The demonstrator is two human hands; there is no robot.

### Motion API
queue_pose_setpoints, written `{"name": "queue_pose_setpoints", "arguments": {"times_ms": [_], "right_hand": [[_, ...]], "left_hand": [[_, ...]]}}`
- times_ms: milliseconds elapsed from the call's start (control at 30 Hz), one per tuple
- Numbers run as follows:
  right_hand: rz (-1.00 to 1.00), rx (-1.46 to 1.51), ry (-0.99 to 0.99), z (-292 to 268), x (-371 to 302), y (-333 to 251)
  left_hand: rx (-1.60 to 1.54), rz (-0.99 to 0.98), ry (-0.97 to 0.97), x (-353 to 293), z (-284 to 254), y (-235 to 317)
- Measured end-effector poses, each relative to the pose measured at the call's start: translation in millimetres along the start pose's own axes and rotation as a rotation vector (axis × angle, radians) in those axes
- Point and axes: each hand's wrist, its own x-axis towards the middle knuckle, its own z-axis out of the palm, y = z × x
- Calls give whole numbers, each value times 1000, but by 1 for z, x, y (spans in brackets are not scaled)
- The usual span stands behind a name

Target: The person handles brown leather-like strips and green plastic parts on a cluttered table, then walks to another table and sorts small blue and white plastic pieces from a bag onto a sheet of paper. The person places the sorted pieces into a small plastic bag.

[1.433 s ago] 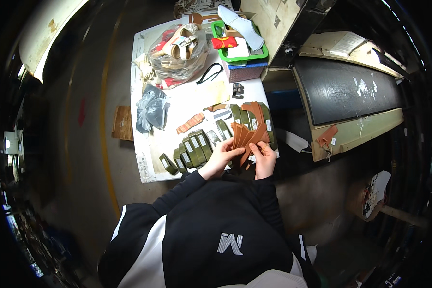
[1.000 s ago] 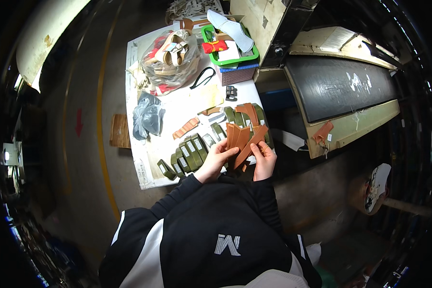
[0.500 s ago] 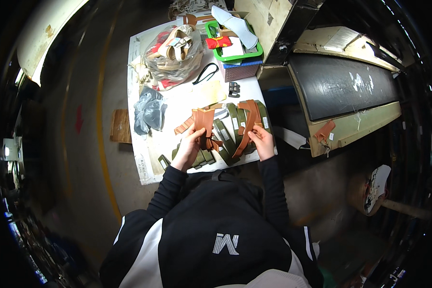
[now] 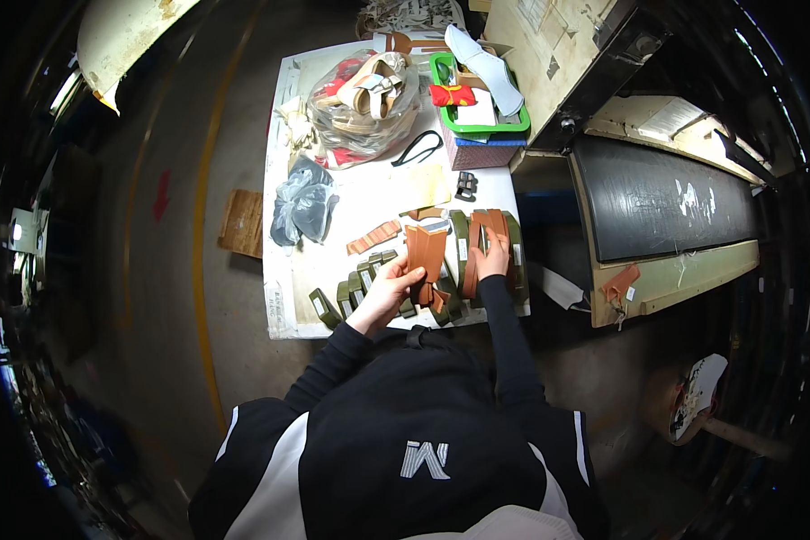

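I pinch a fan of brown strips (image 4: 426, 254) in my left hand (image 4: 382, 295), over the surface (image 4: 369, 195) near its front edge. Apart from it, my right hand (image 4: 492, 257) touches another brown strip (image 4: 489, 219) on green blocks (image 4: 459, 225) by the right edge; whether it grips, I cannot tell.

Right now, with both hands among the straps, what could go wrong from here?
The left hand pinches a fanned stack of brown strap pieces near its lower end, so a piece might slip out.

The right hand is at other brown straps lying over olive-green bundles; it might nudge the rightmost olive-green bundle, close to the edge of the white table.

The pale shoe-shaped piece overhangs the green basket and could slide if bumped.
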Motion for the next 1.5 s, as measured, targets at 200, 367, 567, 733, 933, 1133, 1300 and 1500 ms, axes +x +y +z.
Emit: {"name": "queue_pose_setpoints", "arguments": {"times_ms": [200,367,567,733,933,1133,1300,1500], "right_hand": [[504,986,-417,-86,-18,-112],[454,897,-255,-100,-30,-117],[580,1236,-88,-142,-28,-135],[571,1299,-150,-149,-35,-139],[586,1183,-70,-126,-39,-152],[599,1238,-134,-121,-44,-131],[633,1262,-80,-120,-47,-131],[697,1350,-42,-146,-40,-144]], "left_hand": [[56,-20,-62,14,13,-8],[-39,-99,-70,13,33,-5],[28,-61,-65,17,36,-4],[111,1,45,19,35,-15],[202,56,50,11,53,-7],[69,52,33,11,54,-10],[98,23,84,12,50,-12],[-147,70,192,13,58,-6]]}}
